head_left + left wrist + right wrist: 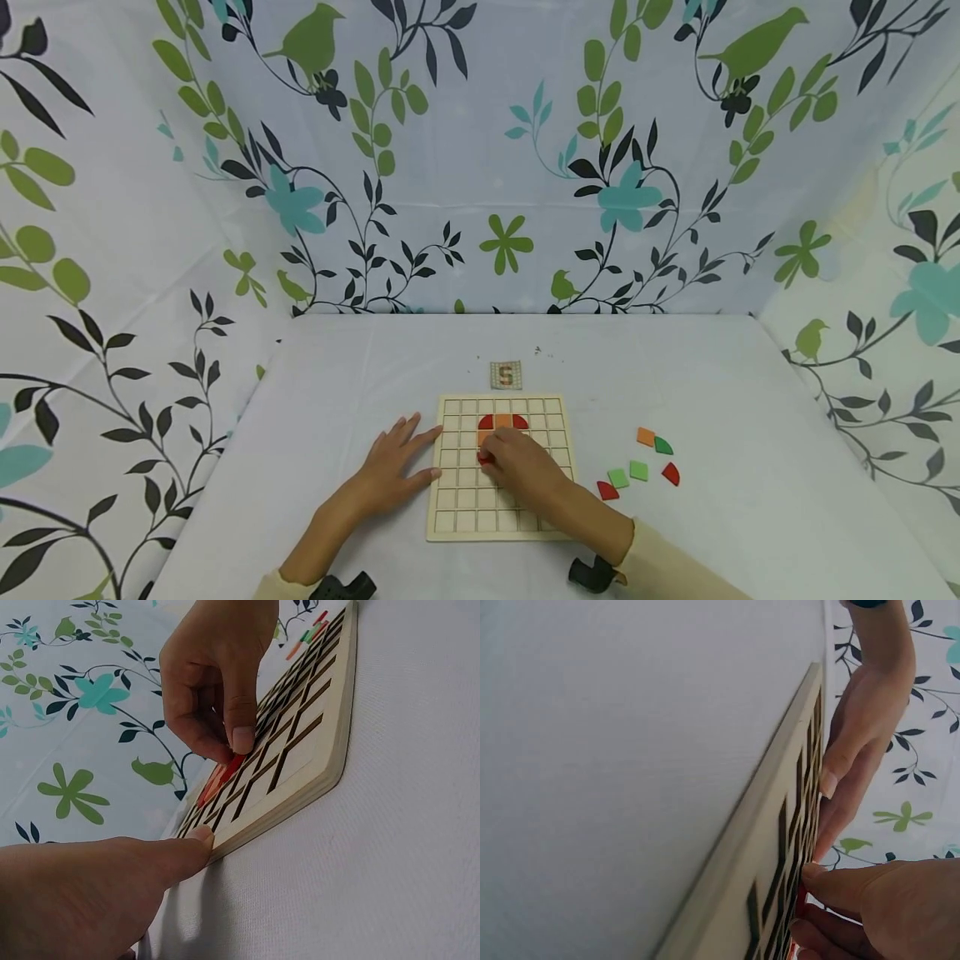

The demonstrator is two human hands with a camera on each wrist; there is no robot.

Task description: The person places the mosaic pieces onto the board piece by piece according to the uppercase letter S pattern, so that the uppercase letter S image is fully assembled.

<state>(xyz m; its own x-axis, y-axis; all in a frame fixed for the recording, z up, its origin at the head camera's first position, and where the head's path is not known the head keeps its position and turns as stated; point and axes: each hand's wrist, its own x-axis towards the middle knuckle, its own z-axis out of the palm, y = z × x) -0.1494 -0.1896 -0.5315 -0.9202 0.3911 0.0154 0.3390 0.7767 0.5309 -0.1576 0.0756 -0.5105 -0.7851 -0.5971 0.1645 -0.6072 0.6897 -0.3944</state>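
Note:
A wooden grid board [453,525] lies flat on the white table, with red and orange tiles in its upper cells. My right hand [525,471] is over the board's middle; its thumb and index finger pinch a red quarter-circle tile [237,763] down at a cell, largely covered by the fingers in the head view. Fingers spread, my left hand [392,471] rests at the left side of the board, its thumb and a fingertip touching the edge. In the right wrist view, the left hand [866,735] appears beyond the board's rim.
Behind the board lies a small patterned card [506,375]. To the right are loose tiles: an orange square [646,437], a green quarter circle [663,446], light green squares [638,471] and red quarter circles [671,474]. Leaf-patterned cloth [450,183] surrounds the table.

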